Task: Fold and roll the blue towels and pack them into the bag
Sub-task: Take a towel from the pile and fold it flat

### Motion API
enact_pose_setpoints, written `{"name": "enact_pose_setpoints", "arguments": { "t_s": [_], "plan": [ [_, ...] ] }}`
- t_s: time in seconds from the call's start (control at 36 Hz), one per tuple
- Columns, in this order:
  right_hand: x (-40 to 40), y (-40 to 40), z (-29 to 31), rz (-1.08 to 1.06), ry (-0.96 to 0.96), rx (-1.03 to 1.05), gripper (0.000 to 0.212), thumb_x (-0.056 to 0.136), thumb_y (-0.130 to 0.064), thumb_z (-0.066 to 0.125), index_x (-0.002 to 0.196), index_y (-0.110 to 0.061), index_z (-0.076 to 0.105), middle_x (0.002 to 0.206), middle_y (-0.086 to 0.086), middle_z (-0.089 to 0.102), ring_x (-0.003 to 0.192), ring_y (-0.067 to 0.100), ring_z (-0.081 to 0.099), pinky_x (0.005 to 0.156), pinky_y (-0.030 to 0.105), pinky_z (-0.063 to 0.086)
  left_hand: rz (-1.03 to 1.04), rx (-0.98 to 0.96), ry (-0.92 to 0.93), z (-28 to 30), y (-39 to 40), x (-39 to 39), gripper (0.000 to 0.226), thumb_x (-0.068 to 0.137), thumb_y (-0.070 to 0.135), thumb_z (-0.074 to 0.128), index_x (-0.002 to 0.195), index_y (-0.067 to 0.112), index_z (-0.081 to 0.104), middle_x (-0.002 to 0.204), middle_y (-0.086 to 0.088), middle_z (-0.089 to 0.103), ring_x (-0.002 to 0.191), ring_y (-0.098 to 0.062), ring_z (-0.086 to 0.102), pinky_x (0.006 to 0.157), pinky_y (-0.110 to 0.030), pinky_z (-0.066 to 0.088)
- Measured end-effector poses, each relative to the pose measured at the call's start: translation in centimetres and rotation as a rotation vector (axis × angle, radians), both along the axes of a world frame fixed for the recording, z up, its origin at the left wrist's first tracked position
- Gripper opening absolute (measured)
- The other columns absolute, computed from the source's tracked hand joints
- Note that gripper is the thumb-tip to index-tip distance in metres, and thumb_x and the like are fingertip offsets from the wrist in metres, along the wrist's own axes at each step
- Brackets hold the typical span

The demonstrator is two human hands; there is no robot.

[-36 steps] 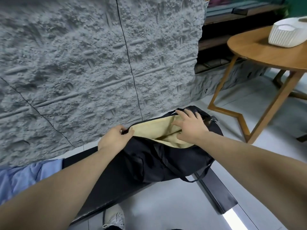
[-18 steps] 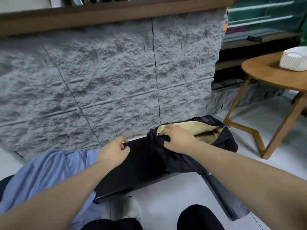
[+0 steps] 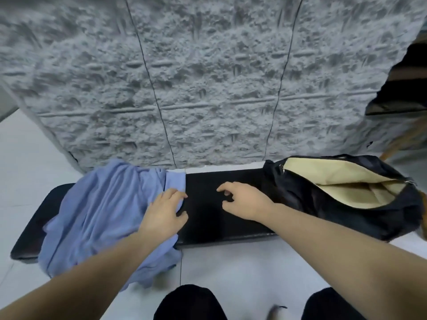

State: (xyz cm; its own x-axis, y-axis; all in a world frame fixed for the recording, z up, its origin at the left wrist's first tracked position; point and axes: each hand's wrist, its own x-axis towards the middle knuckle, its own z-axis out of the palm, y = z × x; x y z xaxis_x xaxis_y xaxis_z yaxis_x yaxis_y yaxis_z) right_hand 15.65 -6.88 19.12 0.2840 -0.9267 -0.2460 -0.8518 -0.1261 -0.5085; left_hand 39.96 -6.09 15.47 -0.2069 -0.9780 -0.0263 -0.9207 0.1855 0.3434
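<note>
Blue towels (image 3: 101, 218) lie in one loose, rumpled heap on the left part of the dark tabletop (image 3: 221, 227), the cloth spilling over the near edge toward the floor (image 3: 242, 266); how many pieces make up the heap cannot be told. No fold or roll shows, so the task looks barely begun. On the heap's right edge the left hand (image 3: 161, 213) rests with fingers spread and fairly straight, touching the cloth without gripping it. Right of that lies a bare stretch of tabletop, which seems the natural room for spreading and rolling. Over this stretch hovers the right hand (image 3: 242, 199), fingers loosely curled and holding nothing. At the far right the black bag (image 3: 323, 204) sits unzipped, its cream lining exposed and no towel visible inside, its right end overhanging the tabletop's end. Behind everything the rough grey wall (image 3: 208, 77) stands close to the far edge, so free room lies mostly toward the near side.
</note>
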Motion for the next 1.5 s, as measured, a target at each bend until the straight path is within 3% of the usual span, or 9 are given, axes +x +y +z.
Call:
{"name": "enact_pose_setpoints", "arguments": {
  "t_s": [0.11,0.36,0.53,0.67,0.83,1.0,1.08,1.31,1.5],
  "plan": [
    [3.7,-1.3,-2.0,0.02,-0.041,0.045,0.038,0.092,-0.03,0.057,0.129,-0.03,0.058,0.116,-0.01,0.061,0.104,0.011,0.058,0.093,0.027,0.047,0.067,0.008,-0.096,-2.0,-0.7,2.4,0.058,0.082,0.041,0.066,0.136,0.028,0.048,0.148,0.004,0.037,0.135,-0.022,0.036,0.104,-0.037,0.033],
    [11.7,-3.4,-5.9,-0.024,-0.198,0.191,0.023,0.086,-0.026,0.059,0.107,-0.029,0.069,0.092,-0.015,0.061,0.096,0.011,0.063,0.089,0.025,0.049,0.189,0.183,-0.141,-5.8,-1.6,6.9,0.047,0.085,0.032,0.065,0.128,0.022,0.05,0.123,-0.003,0.049,0.116,-0.026,0.049,0.086,-0.036,0.044],
    [15.1,-4.0,-7.7,-0.055,-0.272,0.262,0.014,0.087,-0.03,0.062,0.099,-0.028,0.07,0.094,-0.009,0.066,0.097,0.013,0.064,0.091,0.03,0.051,0.215,0.107,0.21,-7.0,-1.8,9.0,0.017,0.085,0.03,0.059,0.08,0.018,0.07,0.081,0.002,0.063,0.081,-0.017,0.06,0.077,-0.034,0.047],
    [16.2,-4.2,-7.9,-0.083,-0.349,0.283,0.016,0.091,-0.041,0.06,0.093,-0.027,0.066,0.075,-0.011,0.059,0.075,0.01,0.056,0.071,0.025,0.047,0.24,-0.057,0.381,-5.6,-1.3,9.1,0.004,0.089,0.023,0.07,0.09,0.026,0.071,0.085,0.018,0.054,0.08,0.007,0.056,0.073,-0.004,0.037],
    [16.0,-4.0,-6.2,-0.046,-0.507,0.311,0.044,0.087,-0.044,0.067,0.059,-0.024,0.039,0.052,-0.013,0.034,0.051,0.005,0.032,0.05,0.022,0.023,0.287,-0.121,0.56,-3.4,-1.0,7.7,0.011,0.092,0.017,0.063,0.087,0.026,0.064,0.089,0.013,0.058,0.086,0.0,0.056,0.074,-0.013,0.041],
    [15.0,-3.6,-4.1,-0.195,-0.766,0.413,0.032,0.083,-0.021,0.062,0.053,-0.025,0.052,0.06,-0.012,0.048,0.064,0.008,0.043,0.062,0.028,0.032,0.285,-0.055,0.726,-1.2,0.1,6.0,0.024,0.097,0.022,0.056,0.107,0.042,0.051,0.109,0.018,0.058,0.09,0.0,0.059,0.079,-0.014,0.047],
    [14.2,-3.3,-2.5,-0.305,-0.978,0.502,0.004,0.08,-0.017,0.06,0.081,-0.02,0.061,0.082,0.003,0.067,0.079,0.016,0.06,0.071,0.031,0.044,0.251,-0.058,0.752,-1.0,0.7,5.7,0.034,0.095,0.031,0.057,0.125,0.041,0.045,0.115,0.027,0.051,0.094,0.001,0.058,0.086,-0.023,0.049],
    [11.4,-2.7,1.4,-0.57,-1.31,0.521,0.022,0.087,0.0,0.046,0.076,-0.018,0.052,0.067,0.003,0.06,0.06,0.016,0.057,0.055,0.027,0.043,0.15,-0.313,0.419,-0.4,3.8,3.2,0.083,0.064,0.065,0.07,0.132,0.035,0.034,0.136,0.019,0.033,0.124,0.009,0.033,0.101,-0.016,0.031],
    [9.5,-1.1,3.3,-0.622,-1.444,0.509,0.02,0.082,0.003,0.044,0.091,-0.014,0.049,0.08,0.01,0.054,0.065,0.02,0.055,0.055,0.028,0.047,0.453,-0.365,0.348,0.3,4.0,0.2,0.033,0.082,0.027,0.071,0.111,0.021,0.058,0.121,0.003,0.044,0.111,-0.025,0.049,0.084,-0.041,0.044]
  ]
}}
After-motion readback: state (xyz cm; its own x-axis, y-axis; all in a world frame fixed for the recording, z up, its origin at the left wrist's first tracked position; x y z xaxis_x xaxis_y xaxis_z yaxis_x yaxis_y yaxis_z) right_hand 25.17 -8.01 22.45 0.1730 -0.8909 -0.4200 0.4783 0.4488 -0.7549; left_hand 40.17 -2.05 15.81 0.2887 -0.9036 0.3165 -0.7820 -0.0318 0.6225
